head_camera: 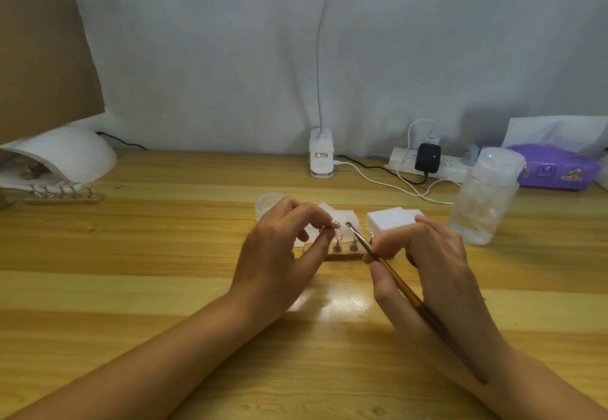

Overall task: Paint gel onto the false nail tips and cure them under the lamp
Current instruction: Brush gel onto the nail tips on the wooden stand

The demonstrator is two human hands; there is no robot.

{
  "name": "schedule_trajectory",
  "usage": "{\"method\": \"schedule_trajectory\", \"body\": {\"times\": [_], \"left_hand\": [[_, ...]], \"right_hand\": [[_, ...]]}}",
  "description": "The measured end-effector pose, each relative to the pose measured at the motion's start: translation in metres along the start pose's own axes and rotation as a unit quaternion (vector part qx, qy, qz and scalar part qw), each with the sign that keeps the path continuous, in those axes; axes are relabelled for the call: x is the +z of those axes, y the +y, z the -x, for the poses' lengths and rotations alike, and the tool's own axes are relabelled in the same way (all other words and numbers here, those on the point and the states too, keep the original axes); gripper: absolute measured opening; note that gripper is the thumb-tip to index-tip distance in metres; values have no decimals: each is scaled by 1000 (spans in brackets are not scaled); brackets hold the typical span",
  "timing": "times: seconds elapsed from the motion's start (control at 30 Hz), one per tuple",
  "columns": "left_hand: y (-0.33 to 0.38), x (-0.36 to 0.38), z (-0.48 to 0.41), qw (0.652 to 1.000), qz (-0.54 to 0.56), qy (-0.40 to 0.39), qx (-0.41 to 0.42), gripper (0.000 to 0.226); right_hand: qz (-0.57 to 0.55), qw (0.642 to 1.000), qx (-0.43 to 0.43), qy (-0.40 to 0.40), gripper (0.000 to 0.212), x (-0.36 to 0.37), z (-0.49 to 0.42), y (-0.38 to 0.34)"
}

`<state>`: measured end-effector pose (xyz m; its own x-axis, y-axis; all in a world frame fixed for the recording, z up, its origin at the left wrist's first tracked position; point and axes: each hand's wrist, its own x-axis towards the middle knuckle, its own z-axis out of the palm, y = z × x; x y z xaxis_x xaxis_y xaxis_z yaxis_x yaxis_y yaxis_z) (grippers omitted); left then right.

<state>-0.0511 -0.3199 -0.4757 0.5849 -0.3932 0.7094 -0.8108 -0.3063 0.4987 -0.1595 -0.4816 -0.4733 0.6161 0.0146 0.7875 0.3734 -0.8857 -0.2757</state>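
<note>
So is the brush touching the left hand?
Apart. The head view shows a sliver of white pad between the tip of the brush and the fingers of the left hand.

Hands (355, 255) hold brush (388, 271) beside nail tips (335, 232).

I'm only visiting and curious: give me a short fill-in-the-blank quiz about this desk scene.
1. The right hand grips a thin brown-handled brush; the left hand pinches a pink false nail tip at a small ____ holder block.
2. The white dome-shaped curing lamp sits at the desk's far ____.
3. The tissue box behind the clear plastic bottle is ____.
Missing words: wooden; left; purple.
</note>
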Motion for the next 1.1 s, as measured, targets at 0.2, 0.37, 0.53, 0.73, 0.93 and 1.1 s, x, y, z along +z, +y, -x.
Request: {"method": "schedule_trajectory", "body": {"times": [0.2, 0.37, 0.53, 0.73, 0.93, 1.1], "left_hand": [[1, 0, -3, 999, 10, 27, -26, 15], [-6, -8, -8, 972, 44, 110, -204, 9], [-8, -11, -9, 963, 18, 39, -265, 10], [-13, -8, -11, 947, 49, -20, -317, 7], [-14, -7, -12, 947, 56, -23, -315, 8], [-13, -7, -12, 958, 58, 5, -281, 8]], "right_hand": [[13, 1000, -9, 7, 10, -1, 0, 3], [26, 999, -23, 0, 7, 1, 2, 6], [28, 999, -18, -3, 8, 0, 2, 8], [31, 999, -17, -6, 9, 1, 1, 6], [37, 999, -19, -12, 9, 0, 1, 5], [27, 1000, -12, -2, 16, -2, 0, 3]]}}
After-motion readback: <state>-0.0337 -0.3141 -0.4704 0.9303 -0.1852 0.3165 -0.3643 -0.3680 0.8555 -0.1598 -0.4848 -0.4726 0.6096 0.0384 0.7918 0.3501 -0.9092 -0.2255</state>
